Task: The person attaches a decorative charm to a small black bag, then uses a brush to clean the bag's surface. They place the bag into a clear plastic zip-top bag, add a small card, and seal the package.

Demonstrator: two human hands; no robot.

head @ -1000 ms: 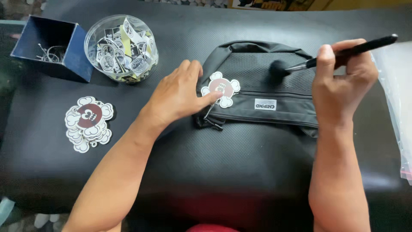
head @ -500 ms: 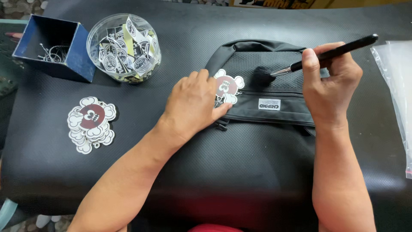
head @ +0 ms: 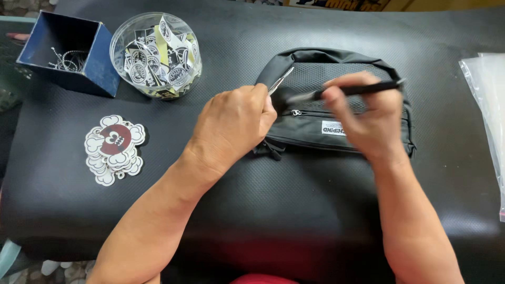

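Black on black here: a small pouch (head: pixel 336 100) lies flat in the middle of a dark textured mat (head: pixel 294 210), zip side up. The left hand (head: pixel 234 123) rests on the pouch's left end, fingers curled over and pinching a thin flat piece that pokes out edge-on near its fingertips; can't tell exactly what it is, but the hand looks like it's also pinning the pouch so it doesn't slide. The right hand (head: pixel 368 118) is closed around a slim black brush (head: pixel 350 90), held like a pen and lying nearly level across the mesh panel, its tip pointing toward the left hand; it's blurred, so the bristle end is hard to make out. Off to the left, well apart from the hands, are a stack of cloud-shaped stickers (head: pixel 113 147), a clear tub (head: pixel 155 52) full of small tags and a blue box (head: pixel 68 52) with chains inside. A clear plastic bag (head: pixel 486 121) hangs at the right edge. Plenty of bare mat in front of the pouch, between the forearms.
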